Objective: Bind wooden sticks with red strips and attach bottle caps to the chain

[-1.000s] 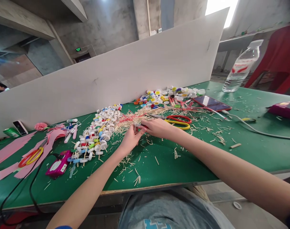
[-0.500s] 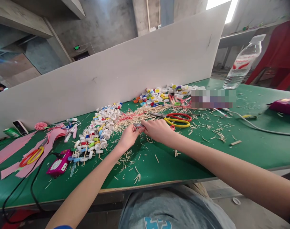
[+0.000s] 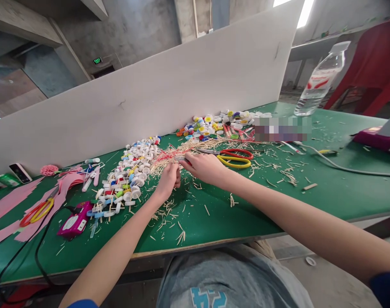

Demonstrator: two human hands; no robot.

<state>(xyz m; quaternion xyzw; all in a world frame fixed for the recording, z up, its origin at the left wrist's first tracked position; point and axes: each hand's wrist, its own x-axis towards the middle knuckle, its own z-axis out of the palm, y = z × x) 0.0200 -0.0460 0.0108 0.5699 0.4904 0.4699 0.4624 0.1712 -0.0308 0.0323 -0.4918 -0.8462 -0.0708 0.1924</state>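
Observation:
My right hand [image 3: 205, 168] is closed around a small red-handled metal tool [image 3: 180, 158], mostly hidden by my fingers, whose kind I cannot make out. Close beside it, my left hand [image 3: 169, 177] is curled shut; whatever it pinches is hidden. Both hands are above the near side of a heap of thin wooden sticks [image 3: 169, 164] with clear red-tinted plastic strips [image 3: 181, 149] on top. Just beyond my right hand lie scissors [image 3: 235, 157] with one red and one yellow handle. Left of my hands, many bottle caps [image 3: 130, 171] have short sticks attached.
More loose caps [image 3: 210, 124] lie along the white partition [image 3: 150, 94]. At left are a magenta device [image 3: 75, 220] with a black cable, pink paper strips [image 3: 18, 201] and other scissors [image 3: 37, 213]. A water bottle [image 3: 321, 79] and pale cable [image 3: 352, 170] are right on the green table [image 3: 246, 214].
My left hand has shifted slightly left and turned into a tighter curl. My right hand stays close by, tool in hand. The whole view has shifted slightly.

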